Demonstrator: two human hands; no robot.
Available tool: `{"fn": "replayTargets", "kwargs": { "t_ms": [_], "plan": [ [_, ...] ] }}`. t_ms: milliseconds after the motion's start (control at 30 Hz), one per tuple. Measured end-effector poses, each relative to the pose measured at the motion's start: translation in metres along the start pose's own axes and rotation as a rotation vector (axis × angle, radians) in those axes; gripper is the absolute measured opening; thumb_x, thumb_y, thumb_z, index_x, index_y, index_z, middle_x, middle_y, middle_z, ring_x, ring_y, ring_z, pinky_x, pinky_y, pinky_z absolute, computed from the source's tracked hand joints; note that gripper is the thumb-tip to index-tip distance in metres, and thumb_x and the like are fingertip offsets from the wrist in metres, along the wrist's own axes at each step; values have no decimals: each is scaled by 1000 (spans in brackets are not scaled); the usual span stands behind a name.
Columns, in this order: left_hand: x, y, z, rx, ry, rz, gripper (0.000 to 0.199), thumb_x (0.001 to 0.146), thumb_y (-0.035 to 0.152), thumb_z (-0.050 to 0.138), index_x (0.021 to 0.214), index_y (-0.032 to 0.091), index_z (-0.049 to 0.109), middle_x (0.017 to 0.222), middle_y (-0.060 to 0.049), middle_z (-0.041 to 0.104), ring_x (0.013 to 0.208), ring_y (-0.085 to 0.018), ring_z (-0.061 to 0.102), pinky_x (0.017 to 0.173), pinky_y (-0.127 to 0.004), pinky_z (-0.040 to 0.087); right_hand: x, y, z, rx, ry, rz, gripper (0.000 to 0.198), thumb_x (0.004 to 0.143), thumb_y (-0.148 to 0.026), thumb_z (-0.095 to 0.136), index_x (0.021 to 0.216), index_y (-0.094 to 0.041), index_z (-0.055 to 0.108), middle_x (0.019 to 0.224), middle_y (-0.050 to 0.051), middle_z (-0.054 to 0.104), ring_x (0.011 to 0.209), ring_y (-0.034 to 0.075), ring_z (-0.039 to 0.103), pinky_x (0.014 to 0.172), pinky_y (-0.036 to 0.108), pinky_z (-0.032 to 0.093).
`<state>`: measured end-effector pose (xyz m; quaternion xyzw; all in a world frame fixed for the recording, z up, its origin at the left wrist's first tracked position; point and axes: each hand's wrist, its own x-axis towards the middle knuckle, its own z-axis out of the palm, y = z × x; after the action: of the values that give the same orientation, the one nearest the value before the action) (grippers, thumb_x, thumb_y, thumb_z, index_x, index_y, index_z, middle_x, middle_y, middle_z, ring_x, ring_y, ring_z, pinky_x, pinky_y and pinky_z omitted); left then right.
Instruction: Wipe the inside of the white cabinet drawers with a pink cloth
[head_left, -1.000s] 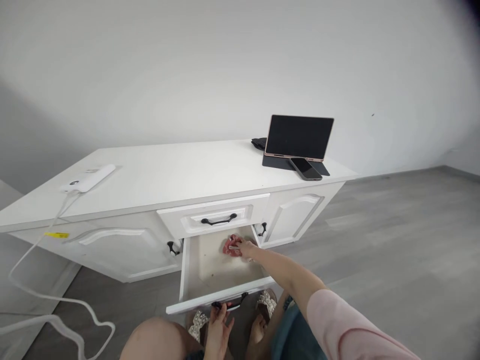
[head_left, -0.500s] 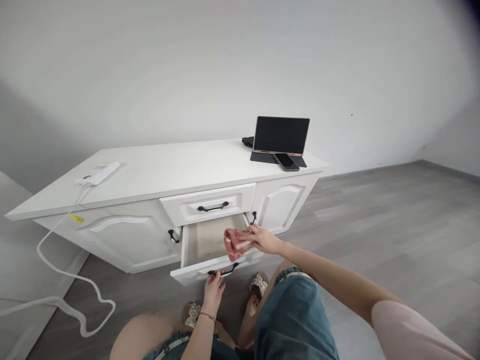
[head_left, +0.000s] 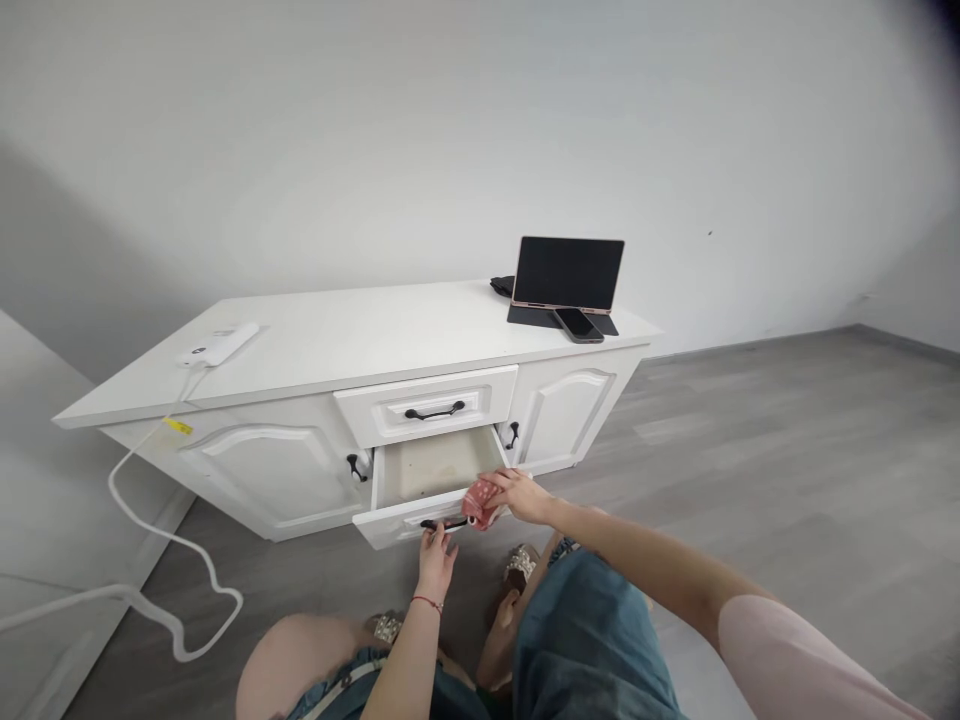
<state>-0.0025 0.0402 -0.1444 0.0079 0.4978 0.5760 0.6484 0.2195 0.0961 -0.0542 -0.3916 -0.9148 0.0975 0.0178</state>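
A lower drawer (head_left: 441, 468) of the white cabinet stands pulled out, its pale bottom visible. My left hand (head_left: 436, 565) has its fingers hooked on the black drawer handle (head_left: 450, 524). In my right hand (head_left: 521, 495) is a crumpled red cloth (head_left: 480, 502) with a white pattern. The cloth is at the right part of the drawer's front edge and hides the handle's right end. My right fingers are closed over its upper side.
On the cabinet top (head_left: 360, 325) are a white power strip (head_left: 219, 345), a propped tablet (head_left: 568, 272), a phone (head_left: 578, 325) and a black item (head_left: 502, 286). A white cable (head_left: 161, 535) hangs at left. A shut drawer (head_left: 427, 408) lies above the pulled-out one.
My right hand has lowered the red cloth from over the drawer opening to its front edge. The drawer appears slightly less far out. My left hand stays at the handle.
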Motion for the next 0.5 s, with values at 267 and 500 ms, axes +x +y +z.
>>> {"fn": "replayTargets", "kwargs": {
  "t_ms": [267, 500],
  "plan": [
    [6, -7, -15, -288, -29, -98, 21, 85, 33, 55, 68, 23, 60, 72, -8, 65, 73, -21, 66, 75, -38, 52, 69, -73, 6, 15, -10, -41, 37, 85, -22, 59, 115, -38, 70, 154, -2, 38, 122, 29, 48, 98, 46, 42],
    [-1, -7, -10, -288, 8, -34, 31, 88, 36, 50, 62, 24, 60, 73, -7, 67, 86, -22, 66, 81, -38, 51, 122, -123, 17, 48, -24, -34, 31, 84, -28, 61, 111, -39, 72, 154, -3, 39, 119, 31, 49, 96, 49, 44]
  ]
}}
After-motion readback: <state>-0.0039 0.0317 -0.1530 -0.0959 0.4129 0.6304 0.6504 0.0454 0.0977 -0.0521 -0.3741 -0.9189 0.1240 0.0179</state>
